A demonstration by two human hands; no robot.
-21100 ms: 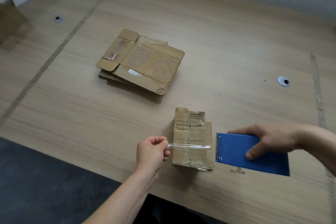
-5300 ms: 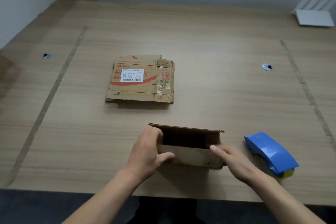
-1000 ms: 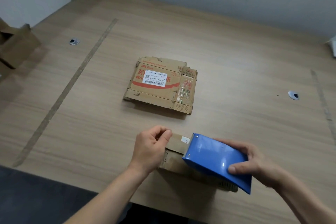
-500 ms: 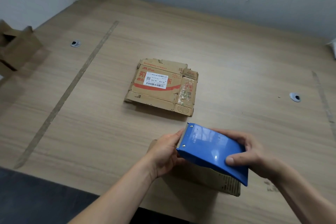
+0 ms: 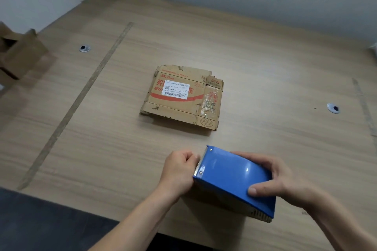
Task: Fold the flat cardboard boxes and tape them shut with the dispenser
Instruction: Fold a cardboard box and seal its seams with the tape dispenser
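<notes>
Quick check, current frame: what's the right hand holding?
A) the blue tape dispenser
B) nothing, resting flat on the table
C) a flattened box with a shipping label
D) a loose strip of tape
A: the right hand grips the blue tape dispenser over the folded box, thumb on its near side, while the labelled flat box lies untouched farther back on the table.

Blue dispenser (image 5: 232, 177) held over a folded box (image 5: 257, 213); flat printed box (image 5: 181, 102) lies beyond.
</notes>
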